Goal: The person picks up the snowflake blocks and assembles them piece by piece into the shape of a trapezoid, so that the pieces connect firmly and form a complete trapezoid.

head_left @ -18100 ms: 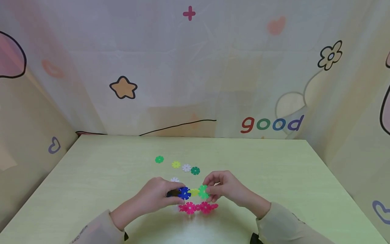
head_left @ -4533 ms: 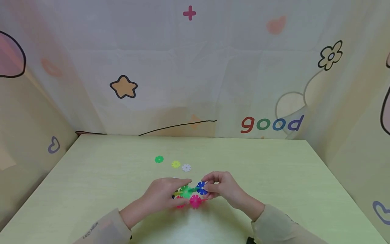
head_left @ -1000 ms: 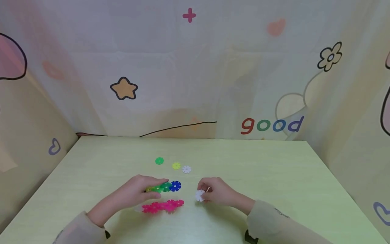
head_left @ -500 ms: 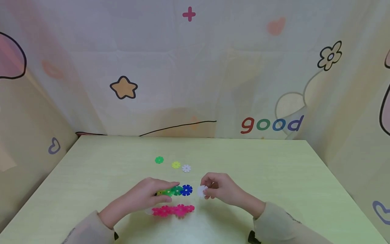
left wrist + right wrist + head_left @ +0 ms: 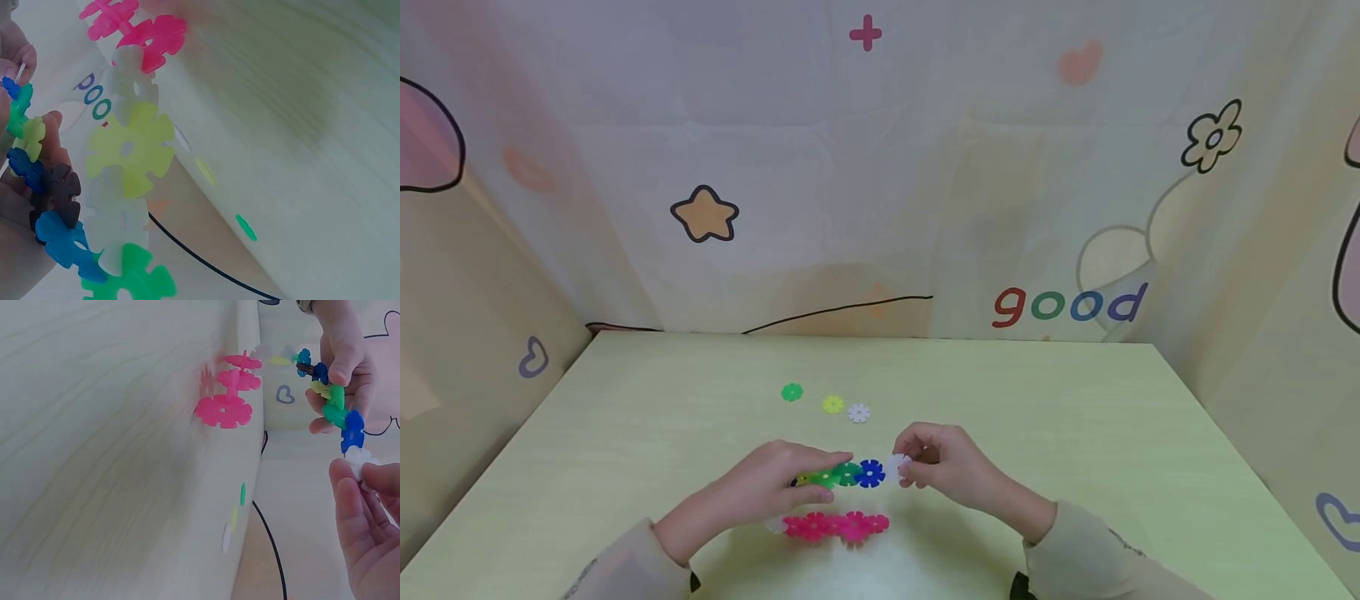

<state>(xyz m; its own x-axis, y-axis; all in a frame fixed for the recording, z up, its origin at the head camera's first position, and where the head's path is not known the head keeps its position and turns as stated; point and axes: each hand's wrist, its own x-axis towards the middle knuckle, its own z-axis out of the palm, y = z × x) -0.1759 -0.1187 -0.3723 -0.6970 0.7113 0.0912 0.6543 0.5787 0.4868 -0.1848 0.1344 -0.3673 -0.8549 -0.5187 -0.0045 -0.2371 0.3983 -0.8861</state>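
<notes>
My left hand (image 5: 775, 477) grips a chain of flower-shaped plastic snowflake discs between thumb and fingers. At the chain's right end is a dark blue disc (image 5: 870, 473), beside green discs (image 5: 827, 477). My right hand (image 5: 953, 468) pinches a white snowflake disc (image 5: 897, 468) by its edge; in the right wrist view it meets the blue one. The chain loops round: the left wrist view shows a brown disc (image 5: 62, 190), a light blue disc (image 5: 65, 240) and a yellow disc (image 5: 140, 147). Pink discs (image 5: 853, 527) form the near side, low over the table.
Three loose discs lie farther back on the wooden table (image 5: 1037, 400): green (image 5: 792, 392), yellow (image 5: 832, 404) and white (image 5: 858, 413). A printed curtain (image 5: 820, 167) stands behind the table and along both sides.
Over the last second my left hand has brought the chain rightward to the white disc. Since the earliest frame, the loose dark green disc has left the table and the chain has grown.
</notes>
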